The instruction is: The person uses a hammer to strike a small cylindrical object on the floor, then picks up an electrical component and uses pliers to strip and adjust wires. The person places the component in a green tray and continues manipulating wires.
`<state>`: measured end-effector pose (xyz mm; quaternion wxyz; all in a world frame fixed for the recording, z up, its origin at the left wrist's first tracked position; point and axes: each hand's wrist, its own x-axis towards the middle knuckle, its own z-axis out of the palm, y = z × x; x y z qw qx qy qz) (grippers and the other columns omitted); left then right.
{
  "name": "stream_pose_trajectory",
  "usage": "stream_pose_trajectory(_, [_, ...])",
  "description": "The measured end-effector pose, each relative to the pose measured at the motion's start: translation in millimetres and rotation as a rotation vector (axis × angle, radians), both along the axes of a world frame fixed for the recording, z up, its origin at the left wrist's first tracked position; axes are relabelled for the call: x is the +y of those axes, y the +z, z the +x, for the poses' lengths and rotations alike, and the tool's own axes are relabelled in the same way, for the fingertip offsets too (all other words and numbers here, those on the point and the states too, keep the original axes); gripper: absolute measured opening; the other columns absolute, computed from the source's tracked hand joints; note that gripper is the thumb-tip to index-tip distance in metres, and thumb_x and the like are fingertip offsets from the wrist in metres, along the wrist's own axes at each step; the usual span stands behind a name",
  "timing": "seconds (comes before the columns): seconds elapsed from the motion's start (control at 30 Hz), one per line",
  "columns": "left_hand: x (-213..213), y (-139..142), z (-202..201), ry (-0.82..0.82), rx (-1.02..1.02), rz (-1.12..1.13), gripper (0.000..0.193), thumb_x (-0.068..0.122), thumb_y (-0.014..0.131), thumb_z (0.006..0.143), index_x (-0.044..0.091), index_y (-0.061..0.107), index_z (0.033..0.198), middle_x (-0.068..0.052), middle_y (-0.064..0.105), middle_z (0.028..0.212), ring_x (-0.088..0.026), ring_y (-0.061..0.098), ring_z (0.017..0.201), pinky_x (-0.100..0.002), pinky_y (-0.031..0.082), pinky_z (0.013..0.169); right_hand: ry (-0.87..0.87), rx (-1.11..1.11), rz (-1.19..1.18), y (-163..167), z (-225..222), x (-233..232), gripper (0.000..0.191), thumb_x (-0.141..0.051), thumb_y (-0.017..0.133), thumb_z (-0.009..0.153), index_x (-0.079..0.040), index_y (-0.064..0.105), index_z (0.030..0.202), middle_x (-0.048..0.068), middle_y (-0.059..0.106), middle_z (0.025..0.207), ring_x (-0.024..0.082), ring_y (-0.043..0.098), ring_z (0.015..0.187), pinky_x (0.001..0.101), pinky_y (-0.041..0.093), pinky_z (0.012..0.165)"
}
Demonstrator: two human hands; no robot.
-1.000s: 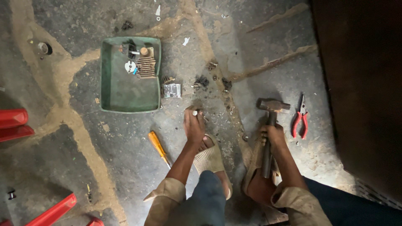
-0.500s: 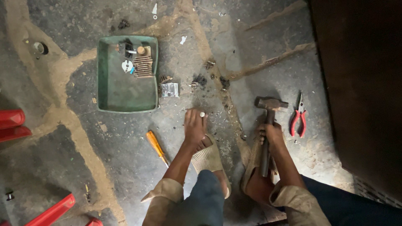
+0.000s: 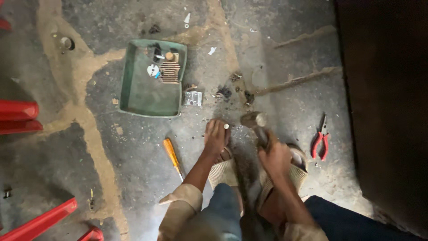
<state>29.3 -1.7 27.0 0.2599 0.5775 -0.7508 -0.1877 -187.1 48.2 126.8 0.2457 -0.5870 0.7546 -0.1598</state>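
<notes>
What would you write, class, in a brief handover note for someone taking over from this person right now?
Left hand: pins a small pale metal piece to the grey concrete floor.
Right hand: grip shut on the steel-headed hammer, its head close beside that piece.
Nearby: green rectangular plastic tray of small parts, orange-handled screwdriver, red-handled pliers.
Done: debris lies around the spot.
Left: cannot tell.

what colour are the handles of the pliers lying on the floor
Red, on the pliers lying on the grey concrete floor; clearest in the head view.

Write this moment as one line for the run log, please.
left hand: pinching small pale piece on floor | right hand: gripping hammer | nearby: green tray, red pliers
</notes>
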Motion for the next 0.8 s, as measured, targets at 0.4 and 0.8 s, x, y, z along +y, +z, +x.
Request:
stream_pose_trajectory(0.4, [0.8,1.8,0.7,-0.005,-0.003,-0.094,0.038,0.021,0.068,0.091,0.0,0.065,0.123,-0.02,0.06,0.129,-0.044,0.05,0.123,-0.055,0.04,0.109,0.146,0.247,0.2,23.4,34.6,-3.8,0.063,-0.02,0.074,0.072,-0.015,0.063,0.133,0.023,0.073,0.082,0.045,0.069,0.074,0.0588,0.053,0.071])
stream_pose_trajectory(0.8, [9.7,9.3,2.5,-0.039,-0.055,-0.052,0.031,0.02,0.068,0.091,0.006,0.063,0.118,-0.016,0.06,0.122,-0.04,0.052,0.116,-0.052,0.04,0.106,0.003,-0.014,-0.09,28.0,29.9,7.8,0.029,-0.018,0.075,0.081,-0.008,0.069,0.107,0.021,0.07,0.076,0.041,0.07,0.073,0.0526,0.054,0.067])
